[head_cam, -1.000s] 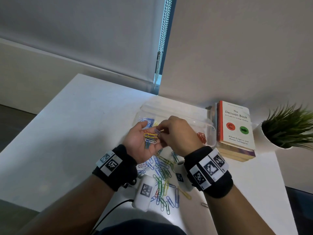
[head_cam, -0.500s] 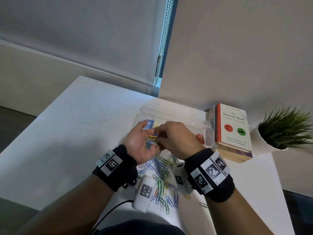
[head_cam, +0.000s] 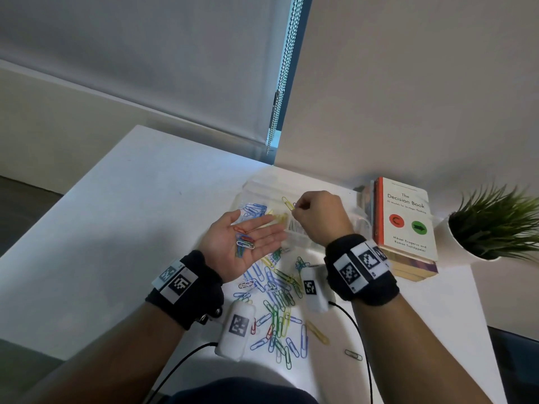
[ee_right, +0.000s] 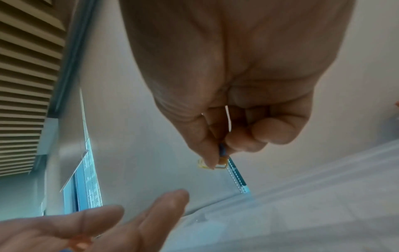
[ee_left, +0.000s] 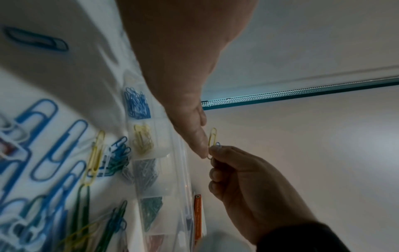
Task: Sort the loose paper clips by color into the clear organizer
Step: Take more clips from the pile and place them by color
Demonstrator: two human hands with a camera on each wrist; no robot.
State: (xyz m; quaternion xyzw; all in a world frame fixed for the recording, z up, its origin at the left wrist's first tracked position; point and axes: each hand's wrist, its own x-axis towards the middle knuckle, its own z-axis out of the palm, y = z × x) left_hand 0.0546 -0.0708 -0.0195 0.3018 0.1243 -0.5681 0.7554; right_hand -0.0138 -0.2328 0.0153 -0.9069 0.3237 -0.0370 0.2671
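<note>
My right hand (head_cam: 316,217) hovers over the clear organizer (head_cam: 253,189) and pinches a yellow paper clip (head_cam: 288,203) between thumb and forefinger; a blue clip (ee_left: 218,144) peeps out beside it in the same pinch. My left hand (head_cam: 243,243) lies palm up with straight fingers just left of it, and a few clips (head_cam: 243,242), red, blue and silver, rest on the palm. The organizer's compartments hold blue clips (ee_left: 137,104), yellow clips (ee_left: 142,139), silver clips (ee_left: 145,172) and green clips (ee_left: 150,209). Loose mixed clips (head_cam: 280,304) lie on the white table in front of the organizer.
A stack of books (head_cam: 405,223) stands right of the organizer, with a potted plant (head_cam: 495,225) beyond it. The wall is just behind the organizer. One single clip (head_cam: 353,354) lies apart near the table's right front. The table's left half (head_cam: 116,228) is bare.
My hands have parted. The right hand has lifted a yellow clip off the left palm and carried it up and right over the organizer. The left fingers have straightened out flat.
</note>
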